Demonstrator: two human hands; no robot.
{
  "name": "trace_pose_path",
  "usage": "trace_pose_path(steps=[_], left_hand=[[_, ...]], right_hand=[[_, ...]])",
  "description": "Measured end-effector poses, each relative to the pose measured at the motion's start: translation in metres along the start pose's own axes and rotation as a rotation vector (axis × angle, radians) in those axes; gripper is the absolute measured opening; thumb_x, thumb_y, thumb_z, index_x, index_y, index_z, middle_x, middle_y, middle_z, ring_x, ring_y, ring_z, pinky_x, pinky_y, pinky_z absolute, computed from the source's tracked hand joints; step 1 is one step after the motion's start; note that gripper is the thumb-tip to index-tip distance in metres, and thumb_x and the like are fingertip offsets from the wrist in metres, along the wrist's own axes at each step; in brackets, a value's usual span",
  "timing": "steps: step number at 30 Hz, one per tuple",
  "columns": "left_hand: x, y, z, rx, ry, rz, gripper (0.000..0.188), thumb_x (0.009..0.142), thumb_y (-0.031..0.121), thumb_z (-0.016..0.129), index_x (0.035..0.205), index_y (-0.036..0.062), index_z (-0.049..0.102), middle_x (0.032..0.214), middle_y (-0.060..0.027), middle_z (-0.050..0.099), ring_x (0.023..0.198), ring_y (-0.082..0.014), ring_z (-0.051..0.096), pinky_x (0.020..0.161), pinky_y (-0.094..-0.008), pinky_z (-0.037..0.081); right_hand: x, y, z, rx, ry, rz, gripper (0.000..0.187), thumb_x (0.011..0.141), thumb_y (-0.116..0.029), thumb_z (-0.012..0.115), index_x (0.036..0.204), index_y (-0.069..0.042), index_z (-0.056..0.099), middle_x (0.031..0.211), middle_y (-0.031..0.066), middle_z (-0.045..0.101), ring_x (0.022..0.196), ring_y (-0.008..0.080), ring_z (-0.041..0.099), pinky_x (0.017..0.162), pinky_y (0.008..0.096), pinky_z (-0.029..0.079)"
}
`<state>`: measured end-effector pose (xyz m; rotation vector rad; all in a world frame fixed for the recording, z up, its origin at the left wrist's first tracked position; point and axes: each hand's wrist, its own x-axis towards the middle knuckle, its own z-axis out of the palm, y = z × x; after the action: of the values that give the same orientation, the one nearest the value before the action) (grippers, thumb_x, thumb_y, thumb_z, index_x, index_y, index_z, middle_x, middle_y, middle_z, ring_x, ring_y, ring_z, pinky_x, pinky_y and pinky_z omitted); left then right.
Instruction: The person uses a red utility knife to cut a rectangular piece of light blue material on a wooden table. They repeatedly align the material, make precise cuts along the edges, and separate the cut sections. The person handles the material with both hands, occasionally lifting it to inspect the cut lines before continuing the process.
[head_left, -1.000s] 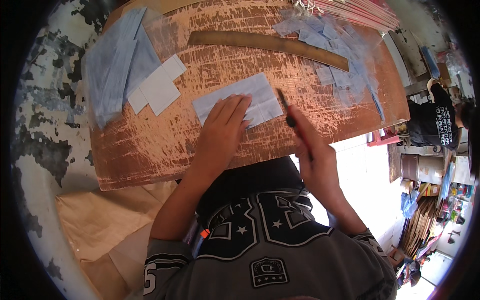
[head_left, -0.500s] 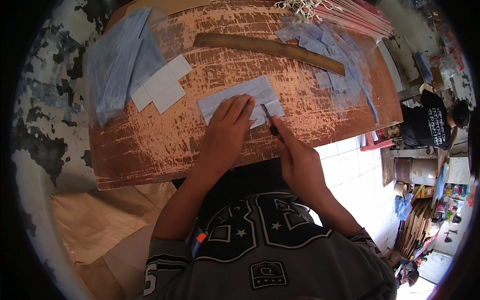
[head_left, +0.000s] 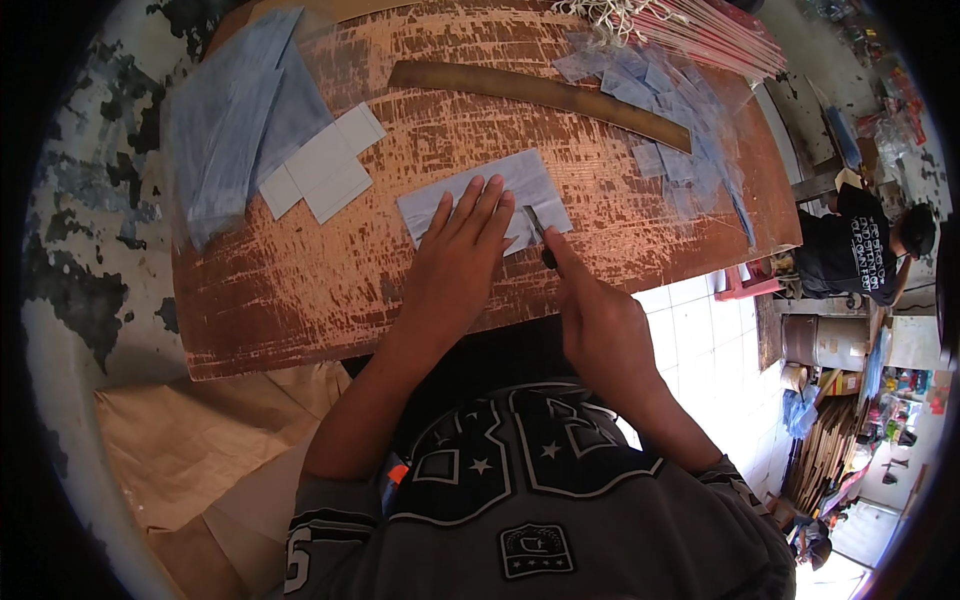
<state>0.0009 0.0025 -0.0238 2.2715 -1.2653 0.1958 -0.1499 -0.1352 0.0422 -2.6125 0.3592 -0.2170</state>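
Pale-blue sheet (head_left: 500,185) lies lengthwise left-to-right under left hand (head_left: 455,265).

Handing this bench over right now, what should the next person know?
Left hand lies flat, fingers spread, pinning the pale blue sheet to the worn wooden board.
Right hand grips a small dark knife, tip on the sheet's right end.
White cut squares and a blue stack lie left; long wooden ruler and more pieces behind.
Cutting of this sheet looks unfinished.
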Motion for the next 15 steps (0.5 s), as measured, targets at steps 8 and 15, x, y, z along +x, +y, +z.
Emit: trace_pose_path(steps=[8, 15], left_hand=[[0.000, 0.000, 0.001, -0.028, 0.011, 0.004, 0.048, 0.103, 0.018, 0.063, 0.149, 0.0041, 0.054, 0.160, -0.0128, 0.049, 0.152, -0.0310, 0.042, 0.124, -0.0529, 0.034], [0.000, 0.000, 0.001, -0.030, -0.001, -0.019, 0.048, 0.104, 0.018, 0.062, 0.149, 0.0047, 0.054, 0.161, -0.0120, 0.049, 0.153, -0.0303, 0.041, 0.125, -0.0522, 0.033]], right_hand=[[-0.007, -0.003, -0.002, -0.035, -0.090, 0.076, 0.067, 0.096, -0.001, 0.059, 0.160, -0.014, 0.042, 0.085, 0.0207, 0.070, 0.071, 0.0393, 0.071, 0.062, 0.0499, 0.055], [-0.016, -0.001, 0.000, -0.012, -0.073, 0.051, 0.071, 0.096, 0.000, 0.058, 0.162, -0.014, 0.036, 0.087, 0.0199, 0.071, 0.068, 0.0395, 0.070, 0.060, 0.0492, 0.055]])
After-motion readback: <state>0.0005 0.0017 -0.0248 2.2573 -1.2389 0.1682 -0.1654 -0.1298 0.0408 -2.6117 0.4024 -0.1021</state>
